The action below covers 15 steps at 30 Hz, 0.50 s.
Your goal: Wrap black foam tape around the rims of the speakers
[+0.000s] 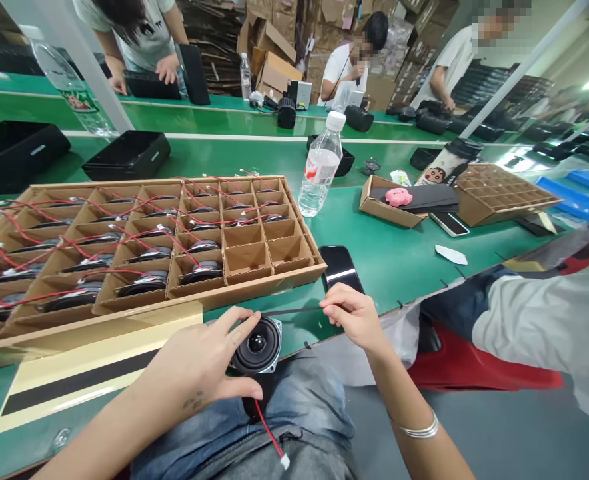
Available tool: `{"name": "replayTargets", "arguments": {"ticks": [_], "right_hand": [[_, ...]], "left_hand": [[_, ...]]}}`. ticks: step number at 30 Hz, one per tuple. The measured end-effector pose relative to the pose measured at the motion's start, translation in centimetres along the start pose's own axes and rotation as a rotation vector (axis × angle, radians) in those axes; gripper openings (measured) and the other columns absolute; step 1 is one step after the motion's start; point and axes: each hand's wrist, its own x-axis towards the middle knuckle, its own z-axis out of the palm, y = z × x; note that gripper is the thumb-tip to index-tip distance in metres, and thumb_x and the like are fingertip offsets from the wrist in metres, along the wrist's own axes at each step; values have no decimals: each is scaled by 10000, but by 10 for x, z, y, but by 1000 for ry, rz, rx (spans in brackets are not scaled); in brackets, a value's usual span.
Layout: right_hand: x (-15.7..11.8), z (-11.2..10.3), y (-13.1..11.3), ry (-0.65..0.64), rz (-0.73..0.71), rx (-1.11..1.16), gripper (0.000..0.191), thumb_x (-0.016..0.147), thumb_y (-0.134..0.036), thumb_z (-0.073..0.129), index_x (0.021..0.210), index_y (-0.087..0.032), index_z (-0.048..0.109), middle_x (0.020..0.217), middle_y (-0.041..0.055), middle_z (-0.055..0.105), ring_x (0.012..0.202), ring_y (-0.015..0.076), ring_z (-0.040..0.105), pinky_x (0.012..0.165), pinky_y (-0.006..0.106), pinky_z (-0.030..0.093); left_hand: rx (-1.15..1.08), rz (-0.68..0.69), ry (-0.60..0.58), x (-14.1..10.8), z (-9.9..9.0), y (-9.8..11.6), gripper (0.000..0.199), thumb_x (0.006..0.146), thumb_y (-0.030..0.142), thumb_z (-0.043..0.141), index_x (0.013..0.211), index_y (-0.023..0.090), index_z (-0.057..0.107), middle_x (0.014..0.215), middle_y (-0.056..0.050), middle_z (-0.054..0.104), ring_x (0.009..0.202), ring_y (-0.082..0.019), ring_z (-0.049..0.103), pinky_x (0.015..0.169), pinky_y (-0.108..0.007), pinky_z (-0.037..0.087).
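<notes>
My left hand (pixel 224 357) grips a round black speaker (pixel 257 343) with a metal frame at the table's front edge, thumb below and index finger on its top rim. From under the thumb hangs a red wire (pixel 269 430) with a white connector. A thin black strip (pixel 294 311) stretches from my left index fingertip at the speaker's rim to my right hand (pixel 352 313). The right thumb and fingers pinch the strip's other end. Left of the hands lies a yellowish backing sheet (pixel 94 353) with a wide black strip on it.
Behind my hands a cardboard divider box (pixel 214 290) holds many wired speakers. A phone (pixel 342 263) and a water bottle (pixel 319 167) stand or lie right of it. Further right is a small carton (pixel 389 207). Co-workers work across the line; another person's sleeve (pixel 549 313) is at right.
</notes>
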Motion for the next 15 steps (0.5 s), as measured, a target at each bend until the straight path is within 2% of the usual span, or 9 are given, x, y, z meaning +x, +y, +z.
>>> {"name": "replayTargets", "arguments": {"ticks": [4, 9, 15], "right_hand": [[-3, 2, -5, -1, -74, -175, 141, 788, -91, 652, 815, -206, 730, 715, 20, 579, 509, 63, 512, 424, 157, 429], [-12, -1, -9, -15, -137, -348, 86, 804, -128, 656, 799, -182, 722, 698, 35, 609, 541, 95, 543, 445, 191, 435], [-18, -1, -10, -38, -218, -482, 79, 823, -135, 651, 801, -184, 709, 718, 34, 637, 649, 123, 597, 563, 216, 491]], "left_hand": [[37, 19, 22, -2, 2, -3, 647, 820, 499, 578, 1379, 222, 407, 1325, -59, 495, 743, -247, 658, 652, -424, 572], [85, 33, 167, -1, 7, -1, 603, 771, 464, 617, 1304, 203, 513, 1229, -62, 574, 637, -223, 651, 565, -369, 559], [143, 61, 287, -1, 13, 1, 570, 770, 433, 598, 1290, 209, 530, 1179, -49, 600, 554, -203, 624, 475, -356, 535]]}}
